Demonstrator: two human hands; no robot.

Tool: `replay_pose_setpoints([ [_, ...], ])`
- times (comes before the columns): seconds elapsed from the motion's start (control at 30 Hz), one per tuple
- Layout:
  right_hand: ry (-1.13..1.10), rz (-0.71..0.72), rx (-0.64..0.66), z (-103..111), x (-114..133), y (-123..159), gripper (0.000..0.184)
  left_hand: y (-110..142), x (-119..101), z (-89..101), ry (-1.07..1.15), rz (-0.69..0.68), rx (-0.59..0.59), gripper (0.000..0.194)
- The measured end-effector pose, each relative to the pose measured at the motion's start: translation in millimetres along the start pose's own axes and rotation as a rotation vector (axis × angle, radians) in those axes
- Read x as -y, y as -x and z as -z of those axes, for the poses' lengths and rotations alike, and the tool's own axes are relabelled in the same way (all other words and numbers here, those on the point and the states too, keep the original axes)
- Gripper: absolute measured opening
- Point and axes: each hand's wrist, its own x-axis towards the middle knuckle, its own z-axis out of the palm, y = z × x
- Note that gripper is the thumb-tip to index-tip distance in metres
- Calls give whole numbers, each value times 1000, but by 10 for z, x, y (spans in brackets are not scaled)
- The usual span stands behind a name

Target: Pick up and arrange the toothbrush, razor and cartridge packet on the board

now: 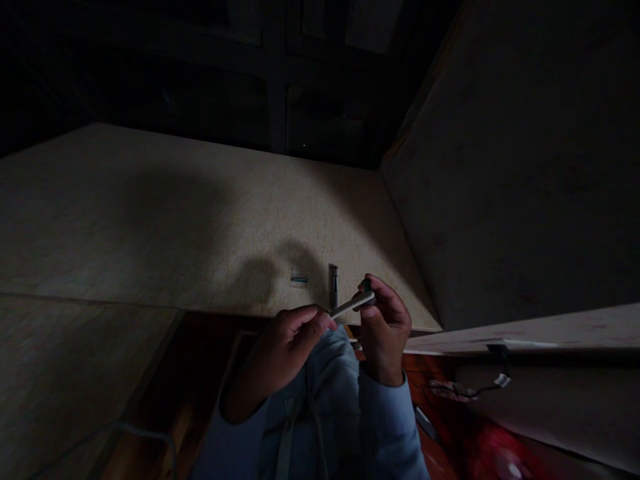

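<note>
A pale toothbrush [350, 305] with dark bristles slants up to the right just above the near edge of the table. My left hand [290, 340] is closed round its handle end. By the brush head, the fingers of my right hand [386, 327] are curled round a small dark object [367, 285], too dim to name. The bristles face down close to my right thumb; I cannot tell whether they touch it. Beyond my hands lie a slim dark and silvery object [333, 285] and a small clear piece with a blue strip [299, 279].
The pale marbled tabletop [200, 220] meets a wall panel [520, 187] on the right and a dark window frame [275, 100] at the back. Low on the right, a black cable [457, 393] hangs. Another cable [135, 430] curves at the lower left.
</note>
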Motion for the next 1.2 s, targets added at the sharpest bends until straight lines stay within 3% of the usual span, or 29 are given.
replay_pose_setpoints([
  [0.13, -45, 21, 90, 33, -12, 11, 39, -14, -8, 6, 31, -15, 17, 51],
  [0.23, -82, 41, 160, 40, -23, 28, 42, -40, 3, -7, 54, -8, -38, 50],
  [0.57, -98, 33, 153, 52, -37, 18, 43, -52, 0, -44, 21, -11, -120, 46],
  [0.77, -86, 0, 52, 56, -5, 13, 38, -7, -43, 8, 32, 17, 25, 52],
  [0.9, -94, -20, 60, 67, 0, 14, 38, 20, -42, 33, 26, 35, 96, 51],
  [1.2, -66, 27, 182, 48, 2, 16, 42, -54, 2, -21, 15, -6, -113, 45],
])
